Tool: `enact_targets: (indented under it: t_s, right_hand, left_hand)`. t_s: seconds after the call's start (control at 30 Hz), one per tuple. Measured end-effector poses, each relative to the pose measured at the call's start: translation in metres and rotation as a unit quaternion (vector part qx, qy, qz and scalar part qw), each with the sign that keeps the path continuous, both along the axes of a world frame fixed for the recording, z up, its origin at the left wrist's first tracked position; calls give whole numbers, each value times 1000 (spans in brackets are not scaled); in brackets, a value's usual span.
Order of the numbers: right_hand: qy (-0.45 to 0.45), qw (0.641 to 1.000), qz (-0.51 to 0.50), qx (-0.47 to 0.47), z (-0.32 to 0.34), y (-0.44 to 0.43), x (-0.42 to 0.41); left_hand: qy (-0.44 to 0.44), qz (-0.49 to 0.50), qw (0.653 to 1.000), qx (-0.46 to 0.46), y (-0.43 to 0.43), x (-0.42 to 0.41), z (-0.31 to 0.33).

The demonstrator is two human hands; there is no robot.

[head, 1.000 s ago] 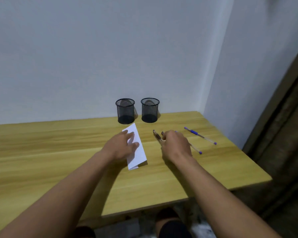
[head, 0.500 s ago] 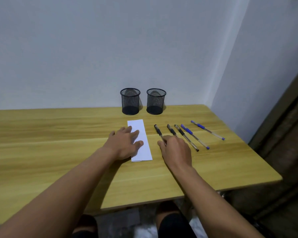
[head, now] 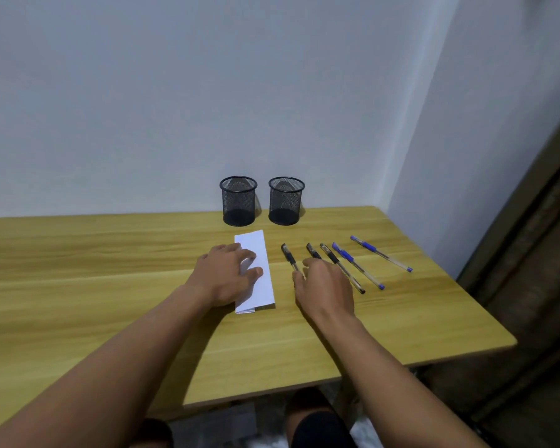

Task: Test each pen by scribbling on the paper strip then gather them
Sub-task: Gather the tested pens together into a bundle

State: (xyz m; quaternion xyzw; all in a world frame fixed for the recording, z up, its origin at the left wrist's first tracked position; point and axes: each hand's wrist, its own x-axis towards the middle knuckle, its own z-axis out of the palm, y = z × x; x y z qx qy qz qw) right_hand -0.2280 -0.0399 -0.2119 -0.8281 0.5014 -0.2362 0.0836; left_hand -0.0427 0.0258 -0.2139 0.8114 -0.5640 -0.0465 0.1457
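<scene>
— Wooden worktop [head: 94, 286], pale grain, fills my feed. Both forearms reach in over its near edge.

— What are the grips doing?

— My left grip [head: 227, 276] lies flat on the strip [head: 256, 245], fingers spread and relaxed, covering much of its left side. My right grip [head: 325, 286] hovers just right of the strip. It is wide, fingers loosely bent, and has nothing lifted.

— Where are the pens?

— All five lie on the worktop in a slanted row right of the strip. My right fingertips are at the near end of the first black pen [head: 290, 257] and over the second black pen [head: 313, 252]; I cannot tell whether they touch. Next come a third black pen [head: 332, 256] and a blue pen [head: 358, 266] just beside it. A second blue pen [head: 381, 253] lies apart, farthest right.

— Beyond them?

— Two black mesh cups stand upright side by side at the wall, past the strip's far end: left cup [head: 238, 202], right cup [head: 286, 202].
</scene>
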Motion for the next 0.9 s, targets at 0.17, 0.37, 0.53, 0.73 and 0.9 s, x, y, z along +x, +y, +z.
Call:
enact_targets:
  t_s: [0.17, 0.37, 0.53, 0.73, 0.9]
  right_hand:
    - [-43, 999, 17, -1, 20, -11, -16]
    - [-41, 999, 15, 5, 39, -41, -55]
    - [-10, 999, 11, 38, 37, -71, -87]
    - [83, 992, -12, 90, 19, -103, -105]
    - [104, 989, -30, 98, 10, -122, -107]
  left_hand:
    - [-43, 8, 994, -101, -3, -13, 11]
    - [-22, -1, 981, -190, -11, -76, 29]
    - [56, 15, 987, -153, -28, -122, 21]
    - [77, 62, 991, -92, -54, -145, 12]
    - [49, 113, 989, -84, -78, -154, 3]
